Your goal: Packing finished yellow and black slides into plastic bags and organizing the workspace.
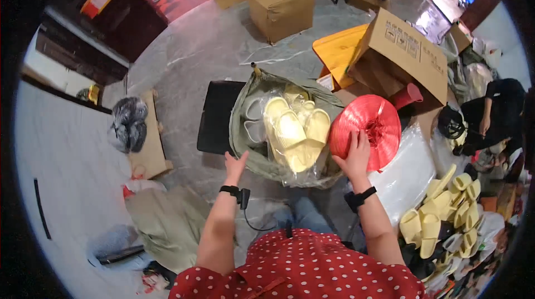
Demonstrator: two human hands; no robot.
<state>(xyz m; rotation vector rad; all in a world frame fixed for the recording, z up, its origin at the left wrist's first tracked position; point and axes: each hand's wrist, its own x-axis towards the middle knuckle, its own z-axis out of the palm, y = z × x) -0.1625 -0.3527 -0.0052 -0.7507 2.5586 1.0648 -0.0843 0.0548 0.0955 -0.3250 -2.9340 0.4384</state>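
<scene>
An olive green sack [253, 148] lies open on the floor in front of me, holding several pale yellow slippers in clear plastic bags [295, 129]. My left hand [235, 165] hovers with spread fingers at the sack's near left rim, holding nothing. My right hand [355, 157] rests flat on the lower edge of a big red spool of plastic twine [368, 126] that stands just right of the sack. Both wrists wear black bands.
Several loose yellow slippers [440, 210] are piled at the right beside a clear plastic sheet [409, 168]. Cardboard boxes [278, 4] stand behind, one open box [407, 48] near the spool. A black mat [217, 115] lies left of the sack. Another person [499, 112] crouches far right.
</scene>
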